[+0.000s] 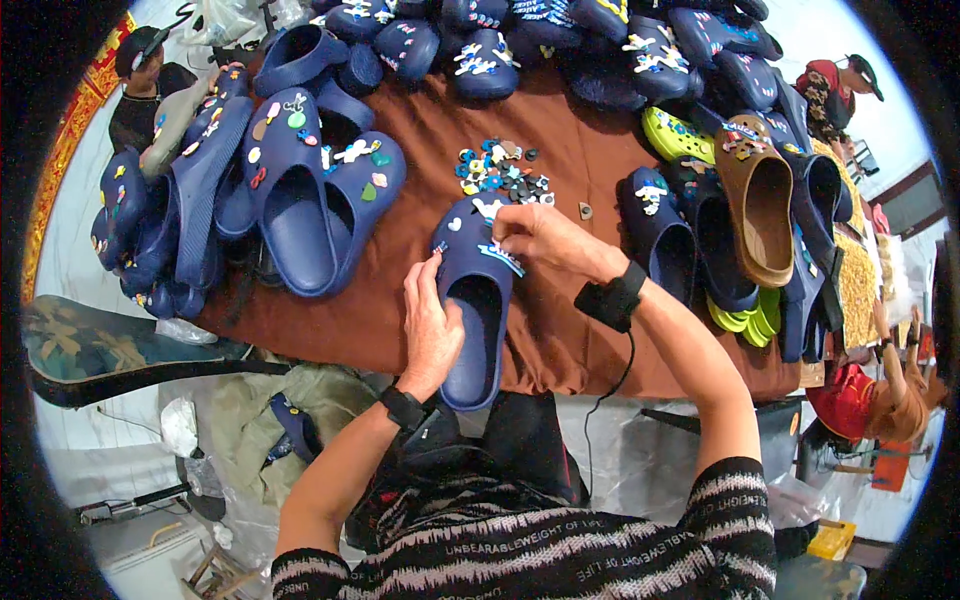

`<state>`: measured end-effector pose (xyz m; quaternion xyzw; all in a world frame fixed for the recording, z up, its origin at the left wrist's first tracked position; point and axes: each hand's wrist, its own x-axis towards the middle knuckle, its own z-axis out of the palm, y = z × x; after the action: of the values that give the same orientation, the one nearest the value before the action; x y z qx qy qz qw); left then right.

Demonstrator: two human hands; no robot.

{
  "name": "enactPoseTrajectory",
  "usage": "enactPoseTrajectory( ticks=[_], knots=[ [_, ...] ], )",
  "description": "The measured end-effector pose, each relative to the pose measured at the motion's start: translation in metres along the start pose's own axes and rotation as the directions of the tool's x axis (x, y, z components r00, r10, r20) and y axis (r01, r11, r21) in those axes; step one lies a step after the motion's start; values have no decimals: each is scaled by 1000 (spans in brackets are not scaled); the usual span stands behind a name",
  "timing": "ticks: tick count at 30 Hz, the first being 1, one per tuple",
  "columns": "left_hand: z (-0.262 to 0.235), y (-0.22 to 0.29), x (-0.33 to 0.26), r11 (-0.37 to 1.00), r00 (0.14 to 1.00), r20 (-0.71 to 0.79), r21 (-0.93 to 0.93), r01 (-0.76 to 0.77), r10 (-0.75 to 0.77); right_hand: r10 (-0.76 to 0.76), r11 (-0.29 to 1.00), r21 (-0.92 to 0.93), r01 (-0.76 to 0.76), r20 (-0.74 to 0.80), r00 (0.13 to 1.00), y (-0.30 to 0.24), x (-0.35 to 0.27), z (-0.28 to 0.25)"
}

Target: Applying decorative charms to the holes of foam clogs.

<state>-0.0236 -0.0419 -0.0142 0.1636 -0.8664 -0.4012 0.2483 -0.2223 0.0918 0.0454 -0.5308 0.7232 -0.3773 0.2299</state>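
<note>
A navy blue foam clog (474, 335) lies on the brown cloth in front of me, its toe pointing away and its heel over the table's near edge. My left hand (432, 335) grips the clog's left side, thumb by the opening. My right hand (550, 238) is closed in a pinch over the toe, on a small white shoe charm (488, 209) at the upper; its fingertips are partly hidden. A white heart charm (455, 224) and a blue-and-white charm (503, 260) sit on the clog. Just beyond the toe is a pile of loose charms (497, 168).
Decorated navy clogs (300, 230) stand at the left, with more along the far edge. At the right are a brown clog (762, 205), a lime-green clog (678, 135) and other navy ones. A camouflage-covered seat (120, 345) is at the left. Other people are around the table.
</note>
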Motion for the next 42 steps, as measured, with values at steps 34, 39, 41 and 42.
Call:
enactPoseTrajectory(
  ticks=[34,39,41,42],
  knots=[
    [-2,3,2,999,999,32,-39,18,-17,103,917,339,-208,303,947,21,15,-17],
    [-2,2,2,999,999,28,-43,17,-16,271,840,457,-292,113,956,20,7,-11],
    [-3,4,2,998,999,34,-64,21,-19,313,818,488,-305,67,947,24,2,-12],
    [-2,4,2,998,999,31,-65,22,-20,356,794,520,-313,19,934,26,0,-13]
  ],
)
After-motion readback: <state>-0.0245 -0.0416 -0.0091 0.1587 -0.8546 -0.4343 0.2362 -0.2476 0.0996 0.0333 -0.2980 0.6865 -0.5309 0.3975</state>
